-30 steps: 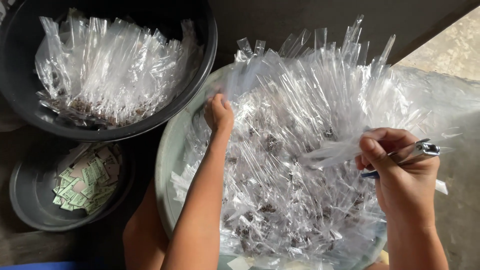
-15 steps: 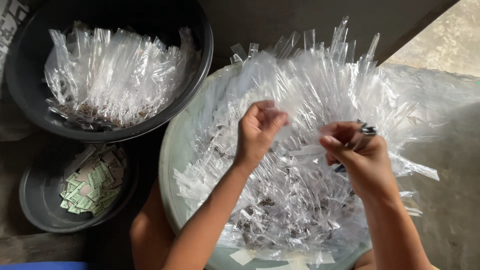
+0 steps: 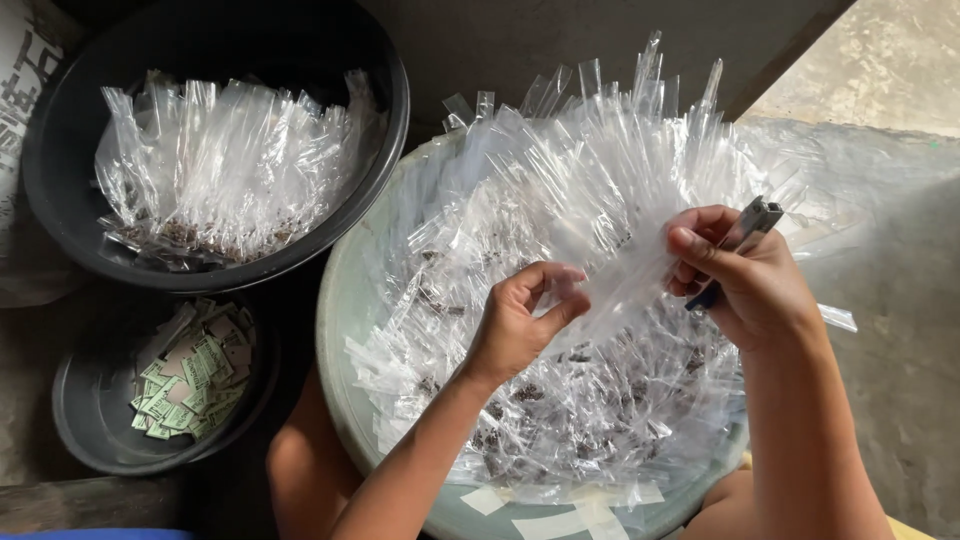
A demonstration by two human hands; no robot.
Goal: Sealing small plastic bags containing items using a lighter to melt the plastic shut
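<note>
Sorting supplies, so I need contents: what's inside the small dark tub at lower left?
The small dark tub holds a loose pile of green-and-white paper slips. Whatever lies beneath the pile is covered.

You sit at an informal packing spot on a bare concrete floor (image 3: 890, 70): basins of clear sachets (image 3: 600, 180), tub of paper labels (image 3: 190, 385)

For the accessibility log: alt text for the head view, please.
Both hands, left hand and right hand, pinch one clear plastic packet over a pale basin heaped with packets; the right also grips a metal stapler.
</note>
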